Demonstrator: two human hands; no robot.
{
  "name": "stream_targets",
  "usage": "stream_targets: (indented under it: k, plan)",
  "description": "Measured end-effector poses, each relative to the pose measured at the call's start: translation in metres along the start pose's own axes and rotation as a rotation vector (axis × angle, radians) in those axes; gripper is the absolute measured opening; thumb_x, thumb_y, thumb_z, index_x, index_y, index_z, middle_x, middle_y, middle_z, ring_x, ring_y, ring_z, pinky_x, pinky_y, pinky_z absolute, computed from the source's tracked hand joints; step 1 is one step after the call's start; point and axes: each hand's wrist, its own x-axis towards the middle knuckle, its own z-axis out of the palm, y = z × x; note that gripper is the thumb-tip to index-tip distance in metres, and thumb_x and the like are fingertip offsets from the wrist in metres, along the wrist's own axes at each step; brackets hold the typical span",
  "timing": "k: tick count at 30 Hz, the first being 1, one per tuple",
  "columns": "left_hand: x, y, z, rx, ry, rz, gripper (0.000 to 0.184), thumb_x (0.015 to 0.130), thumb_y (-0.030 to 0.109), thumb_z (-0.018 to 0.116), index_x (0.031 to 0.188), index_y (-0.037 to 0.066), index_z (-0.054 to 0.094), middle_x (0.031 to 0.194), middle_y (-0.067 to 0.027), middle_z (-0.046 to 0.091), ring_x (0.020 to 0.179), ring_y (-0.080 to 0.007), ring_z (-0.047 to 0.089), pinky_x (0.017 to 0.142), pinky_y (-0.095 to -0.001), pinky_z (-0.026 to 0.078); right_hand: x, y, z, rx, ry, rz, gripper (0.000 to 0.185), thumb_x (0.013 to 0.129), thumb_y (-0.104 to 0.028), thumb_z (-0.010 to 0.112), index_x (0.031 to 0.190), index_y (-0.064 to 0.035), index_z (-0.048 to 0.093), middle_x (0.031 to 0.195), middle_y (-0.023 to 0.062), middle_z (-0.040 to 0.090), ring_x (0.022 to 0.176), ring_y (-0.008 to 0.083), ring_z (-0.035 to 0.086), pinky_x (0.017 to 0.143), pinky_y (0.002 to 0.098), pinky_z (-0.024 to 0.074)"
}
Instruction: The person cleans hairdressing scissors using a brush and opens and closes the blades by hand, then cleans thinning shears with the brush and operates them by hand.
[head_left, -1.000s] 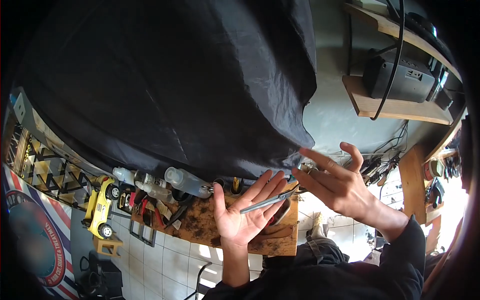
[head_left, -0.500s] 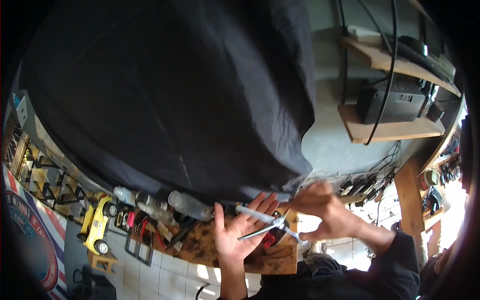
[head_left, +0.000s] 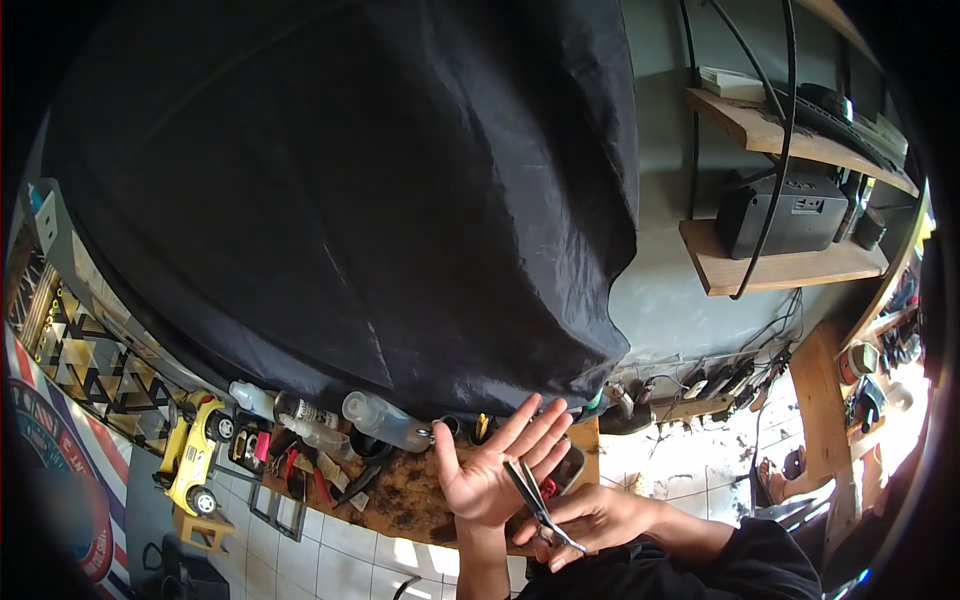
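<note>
My left hand (head_left: pixel 483 490) is palm up with its fingers spread, above the wooden counter. My right hand (head_left: pixel 605 518) grips a pair of thinning scissors (head_left: pixel 540 512) by the handle end. The blades lie close together and point up and left in front of my left palm. I cannot tell whether they touch the palm. Beyond my fingertips hangs a large black cloth (head_left: pixel 400 200).
On the hair-strewn wooden counter (head_left: pixel 410 497) stand clear bottles (head_left: pixel 385 420) and several tools. A yellow toy car (head_left: pixel 188 455) is at the left. Wooden shelves (head_left: pixel 780 262) hold a black box-shaped device (head_left: pixel 785 215). Several clippers (head_left: pixel 715 382) hang along the wall.
The scissors' blades were spread wide across my left palm and are now nearly together. My right hand has moved down and left with the scissors. My left hand has shifted slightly right.
</note>
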Motion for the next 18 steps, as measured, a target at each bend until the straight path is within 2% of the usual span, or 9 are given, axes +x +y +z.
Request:
stream_targets:
  k: [3, 5, 6, 8, 9, 13, 15, 16, 18]
  plan:
    - [0.003, -0.004, 0.0, 0.024, 0.051, -0.02, 0.101, 0.086, 0.074, 0.02, 0.145, -0.006, 0.002, 0.151, -0.0274, 0.005, 0.143, -0.0342, 0.005, 0.117, -0.0446, 0.003, -0.005, 0.001, 0.005, 0.035, -0.022, 0.046, 0.051, 0.085, -0.011, 0.07, 0.131, -0.0005, 0.05, 0.103, 0.0056, 0.063, 0.096, 0.0122, 0.058, 0.085, 0.0268, 0.0465]
    - [0.005, -0.007, 0.001, -0.061, 0.108, -0.056, 0.103, 0.085, 0.076, 0.016, 0.145, -0.007, 0.005, 0.152, -0.0268, 0.005, 0.143, -0.0333, 0.004, 0.117, -0.0438, 0.004, -0.005, 0.004, 0.008, 0.045, -0.021, 0.004, 0.06, 0.08, -0.007, 0.073, 0.132, 0.0044, 0.046, 0.118, 0.0103, 0.057, 0.106, 0.0169, 0.056, 0.093, 0.0319, 0.0455]
    - [0.005, -0.008, 0.001, -0.062, 0.102, -0.056, 0.103, 0.085, 0.076, 0.016, 0.145, -0.007, 0.005, 0.152, -0.0268, 0.005, 0.143, -0.0333, 0.004, 0.117, -0.0438, 0.004, -0.006, 0.005, 0.008, 0.039, -0.02, 0.006, 0.06, 0.08, -0.007, 0.073, 0.132, 0.0044, 0.046, 0.118, 0.0103, 0.057, 0.106, 0.0169, 0.056, 0.093, 0.0319, 0.0455]
    - [0.004, -0.01, 0.0, -0.07, 0.165, -0.069, 0.101, 0.086, 0.075, 0.016, 0.145, -0.007, 0.008, 0.151, -0.0271, 0.008, 0.143, -0.0332, 0.007, 0.117, -0.0434, 0.007, -0.007, 0.006, 0.007, -0.041, -0.045, 0.004, 0.065, 0.079, -0.011, 0.075, 0.133, 0.0048, 0.044, 0.128, 0.0126, 0.051, 0.111, 0.0202, 0.053, 0.096, 0.0346, 0.0427]
    - [0.005, -0.011, 0.002, -0.084, 0.151, -0.085, 0.099, 0.087, 0.073, 0.016, 0.144, -0.008, 0.012, 0.15, -0.0276, 0.013, 0.142, -0.0332, 0.012, 0.117, -0.0427, 0.009, -0.005, 0.003, 0.007, -0.068, -0.064, -0.022, 0.074, 0.077, -0.026, 0.079, 0.136, 0.0015, 0.042, 0.117, 0.0105, 0.057, 0.108, 0.0179, 0.053, 0.095, 0.0322, 0.041]
    - [0.004, -0.015, 0.0, -0.118, 0.211, -0.073, 0.093, 0.09, 0.068, 0.021, 0.142, -0.009, 0.019, 0.149, -0.0274, 0.02, 0.141, -0.0336, 0.018, 0.117, -0.0419, 0.014, -0.001, -0.001, 0.007, -0.051, -0.163, -0.104, 0.08, 0.075, -0.026, 0.08, 0.137, 0.0044, 0.039, 0.121, 0.0115, 0.056, 0.114, 0.0192, 0.05, 0.098, 0.0325, 0.0376]
    - [0.006, -0.017, 0.001, -0.165, 0.252, -0.031, 0.088, 0.092, 0.064, 0.022, 0.142, -0.009, 0.02, 0.149, -0.0267, 0.021, 0.141, -0.0332, 0.019, 0.117, -0.0415, 0.016, 0.0, 0.002, 0.007, -0.065, -0.168, -0.16, 0.071, 0.07, -0.031, 0.083, 0.122, 0.004, 0.052, 0.129, 0.0155, 0.052, 0.109, 0.0217, 0.053, 0.089, 0.0364, 0.0425]
    - [0.005, -0.017, 0.001, -0.167, 0.256, -0.03, 0.088, 0.092, 0.064, 0.022, 0.142, -0.009, 0.02, 0.149, -0.0267, 0.021, 0.141, -0.0332, 0.019, 0.117, -0.0415, 0.016, -0.002, 0.002, 0.008, -0.061, -0.167, -0.159, 0.071, 0.07, -0.031, 0.083, 0.122, 0.004, 0.052, 0.129, 0.0155, 0.052, 0.109, 0.0217, 0.053, 0.089, 0.0364, 0.0425]
    - [0.003, -0.018, 0.002, -0.129, 0.261, -0.012, 0.085, 0.094, 0.061, 0.022, 0.142, -0.009, 0.019, 0.149, -0.026, 0.021, 0.141, -0.0326, 0.019, 0.117, -0.0415, 0.015, -0.007, -0.001, 0.01, -0.02, -0.111, -0.144, 0.064, 0.075, -0.025, 0.08, 0.125, 0.003, 0.052, 0.111, 0.0096, 0.061, 0.107, 0.0183, 0.055, 0.091, 0.0298, 0.0416]
